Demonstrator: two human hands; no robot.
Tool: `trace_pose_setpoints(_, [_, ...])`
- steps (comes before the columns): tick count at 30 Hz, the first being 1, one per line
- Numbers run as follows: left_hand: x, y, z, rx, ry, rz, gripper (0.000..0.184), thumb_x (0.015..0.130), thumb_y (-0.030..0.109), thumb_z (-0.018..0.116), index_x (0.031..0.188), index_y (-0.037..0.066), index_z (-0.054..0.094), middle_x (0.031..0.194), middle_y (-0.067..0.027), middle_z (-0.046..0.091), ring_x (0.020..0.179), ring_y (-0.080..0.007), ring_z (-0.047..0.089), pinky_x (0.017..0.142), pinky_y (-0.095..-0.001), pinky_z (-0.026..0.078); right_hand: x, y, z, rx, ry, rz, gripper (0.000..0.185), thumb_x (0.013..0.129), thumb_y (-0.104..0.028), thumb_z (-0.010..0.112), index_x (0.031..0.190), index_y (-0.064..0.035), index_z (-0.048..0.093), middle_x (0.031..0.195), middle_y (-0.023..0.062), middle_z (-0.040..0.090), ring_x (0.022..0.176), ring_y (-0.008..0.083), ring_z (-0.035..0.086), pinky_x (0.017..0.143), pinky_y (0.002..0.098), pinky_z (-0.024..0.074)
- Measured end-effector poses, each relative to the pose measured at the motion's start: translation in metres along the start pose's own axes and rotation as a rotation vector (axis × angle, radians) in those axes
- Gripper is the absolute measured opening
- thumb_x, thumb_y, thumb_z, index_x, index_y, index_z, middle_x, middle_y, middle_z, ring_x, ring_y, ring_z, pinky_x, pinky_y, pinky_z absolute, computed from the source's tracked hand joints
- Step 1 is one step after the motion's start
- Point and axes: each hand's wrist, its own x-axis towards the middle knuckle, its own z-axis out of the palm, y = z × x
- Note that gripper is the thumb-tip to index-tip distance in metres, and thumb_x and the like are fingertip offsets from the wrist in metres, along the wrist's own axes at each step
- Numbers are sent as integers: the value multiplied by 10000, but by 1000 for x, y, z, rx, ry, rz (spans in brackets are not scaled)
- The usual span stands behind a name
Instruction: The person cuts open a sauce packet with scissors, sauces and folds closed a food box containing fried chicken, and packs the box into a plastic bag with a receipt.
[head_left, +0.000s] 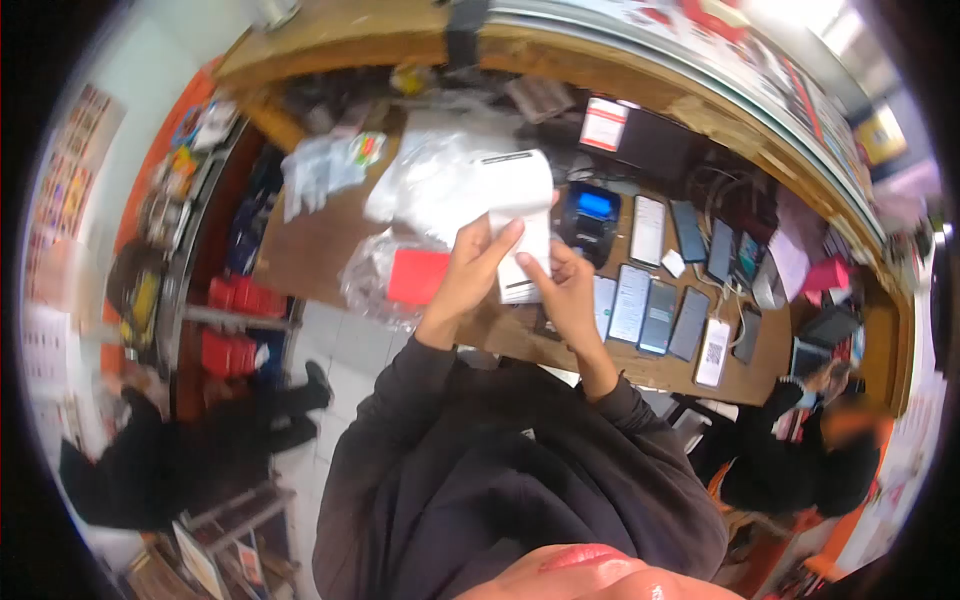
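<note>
"How far had you got?"

"Part-way, I judged. The printed paper slip (537, 237) was up off the wooden table (300, 250), held between my two hands, its far end curling over."

"What was each hand doing?"

"My left hand (478, 258) pinched the slip from its left side, thumb flat on top. My right hand (570, 290) held the nearer part, thumb across the paper, fingers closed behind its right edge. Neither was spread wide."

"Was it folded?"

"It looked doubled over, with dark print near both ends, but I couldn't tell whether it was one strip or several layers."

"And what was left?"

"The slip was not yet laid down anywhere. A black terminal (590, 222) sat just to its right, screen lit blue. No paper visibly joined the two, so any tearing-off seemed done, if the slip came from there at all. The smartphones (657, 316) lay in rows on the right, untouched. On the left, a red packet (415, 277) lay by a clear plastic bag (366, 280), just beside my left hand, and I held neither."
</note>
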Motion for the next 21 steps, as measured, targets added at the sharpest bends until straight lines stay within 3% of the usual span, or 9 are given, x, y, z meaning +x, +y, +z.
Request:
trace_pose_setpoints(3, [-10,9,-22,7,215,37,241,925,143,524,1080,-35,571,1001,-38,622,916,-73,545,822,-232,426,-1,-3,15,38,-61,99,163,873,-81,609,978,44,611,855,54,664,734,59,588,646,197,457])
trace_pose_setpoints(9, [-60,26,-61,71,451,170,230,905,112,553,1079,-40,556,990,-50,617,901,-67,547,787,-213,435,6,23,62,49,-262,88,178,866,-56,611,998,63,607,908,78,661,792,85,599,713,208,461])
trace_pose_setpoints(14, [-121,62,-67,23,711,294,283,891,99,578,1127,-52,540,1052,-88,621,957,-103,567,840,-242,461,-4,49,112,12,-510,157,192,862,-40,607,1017,74,601,941,91,650,832,106,584,749,237,456])
trace_pose_setpoints(17, [-146,57,-74,200,806,385,217,888,123,587,1045,-27,590,994,-67,641,865,-81,568,765,-267,467,-9,53,131,-87,-613,283,174,866,-48,599,1000,62,607,950,100,648,826,113,589,724,238,467])
trace_pose_setpoints(20, [-177,64,-70,420,758,82,233,885,109,585,1086,-9,597,1024,-53,629,935,-123,560,801,-285,441,-11,72,142,-37,-671,136,179,880,-46,558,1022,56,594,951,103,643,822,121,607,691,246,487])
trace_pose_setpoints(21, [-181,62,-69,569,806,100,224,881,120,589,1067,-4,606,1014,-60,621,952,-140,549,809,-296,431,-14,66,147,25,-687,134,185,887,-51,545,1032,56,589,951,105,641,821,126,612,689,250,492])
